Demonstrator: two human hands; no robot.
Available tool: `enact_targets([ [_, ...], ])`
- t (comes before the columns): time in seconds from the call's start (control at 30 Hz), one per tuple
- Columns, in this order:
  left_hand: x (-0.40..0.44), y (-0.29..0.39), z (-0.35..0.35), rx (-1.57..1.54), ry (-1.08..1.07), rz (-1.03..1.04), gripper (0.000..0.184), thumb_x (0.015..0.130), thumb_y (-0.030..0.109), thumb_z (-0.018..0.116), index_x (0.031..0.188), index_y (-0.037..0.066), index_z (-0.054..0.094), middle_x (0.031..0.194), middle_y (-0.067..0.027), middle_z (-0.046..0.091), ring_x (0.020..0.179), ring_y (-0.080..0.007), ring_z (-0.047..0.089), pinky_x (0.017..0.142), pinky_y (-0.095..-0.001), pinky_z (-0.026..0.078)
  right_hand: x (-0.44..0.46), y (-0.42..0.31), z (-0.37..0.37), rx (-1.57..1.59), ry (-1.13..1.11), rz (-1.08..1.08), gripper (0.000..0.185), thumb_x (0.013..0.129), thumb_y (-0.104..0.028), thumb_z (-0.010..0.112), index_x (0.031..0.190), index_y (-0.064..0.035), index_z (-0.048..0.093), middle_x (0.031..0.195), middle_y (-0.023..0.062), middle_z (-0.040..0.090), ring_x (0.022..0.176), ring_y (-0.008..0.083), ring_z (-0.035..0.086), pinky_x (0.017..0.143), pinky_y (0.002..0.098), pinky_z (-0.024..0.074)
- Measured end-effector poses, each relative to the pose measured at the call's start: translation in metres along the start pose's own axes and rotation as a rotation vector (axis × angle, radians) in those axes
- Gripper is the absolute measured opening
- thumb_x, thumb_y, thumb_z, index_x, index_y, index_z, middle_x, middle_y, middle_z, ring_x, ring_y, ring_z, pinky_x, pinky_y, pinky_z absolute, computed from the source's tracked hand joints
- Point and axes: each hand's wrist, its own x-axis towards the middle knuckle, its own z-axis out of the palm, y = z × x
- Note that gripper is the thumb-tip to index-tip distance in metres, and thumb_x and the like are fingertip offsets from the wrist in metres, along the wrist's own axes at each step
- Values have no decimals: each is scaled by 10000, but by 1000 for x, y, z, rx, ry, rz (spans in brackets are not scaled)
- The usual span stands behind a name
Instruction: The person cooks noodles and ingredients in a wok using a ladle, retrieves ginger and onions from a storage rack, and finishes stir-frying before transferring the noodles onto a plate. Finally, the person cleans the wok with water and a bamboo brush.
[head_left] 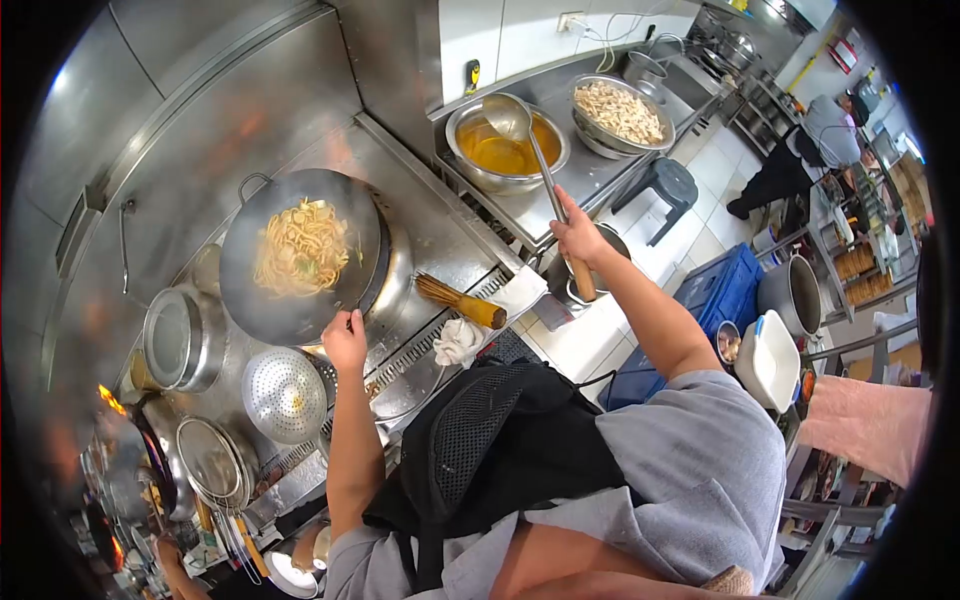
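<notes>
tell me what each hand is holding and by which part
Left hand: the wok, at its near edge. Right hand: the ladle, by its handle.

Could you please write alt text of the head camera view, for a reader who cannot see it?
A person's left hand grips a wok of noodles at its near edge; the right hand holds a long ladle, its scoop over a metal bowl of yellow liquid.

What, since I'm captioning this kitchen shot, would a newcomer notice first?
Probably the big wok of noodles, gripped by the left hand. Then the ladle in the right hand, its head over yellow liquid. Flames flare at far left.
</notes>
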Motion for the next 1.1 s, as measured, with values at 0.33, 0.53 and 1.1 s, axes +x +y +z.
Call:
enact_targets([
  [0.33, -1, 2, -8, -17, -5, -18, 270, 896, 234, 662, 738, 21, 610, 691, -175, 629, 648, -382, 610, 642, -473, 469, 2, 9, 3, 442, -80, 103, 810, 910, -37, 543, 1586, -201, 129, 691, 23, 499, 494, 124, 455, 445, 314, 415],
  [0.53, 2, 9, -20, 159, -139, -48, 301, 926, 290, 601, 767, 35, 617, 750, -217, 651, 728, -424, 637, 693, -522, 488, -28, -51, 0, 379, -123, -116, 780, 943, -20, 503, 1585, -283, 145, 717, 18, 502, 469, 98, 415, 437, 284, 402],
  [1.1, -5, 65, -81, 136, -163, -170, 324, 891, 395, 622, 817, 93, 712, 714, -190, 667, 716, -428, 645, 721, -507, 514, -73, -180, 90, 993, -1065, -54, 693, 995, -122, 521, 1579, -233, 165, 785, 22, 453, 415, 30, 340, 358, 187, 317],
])
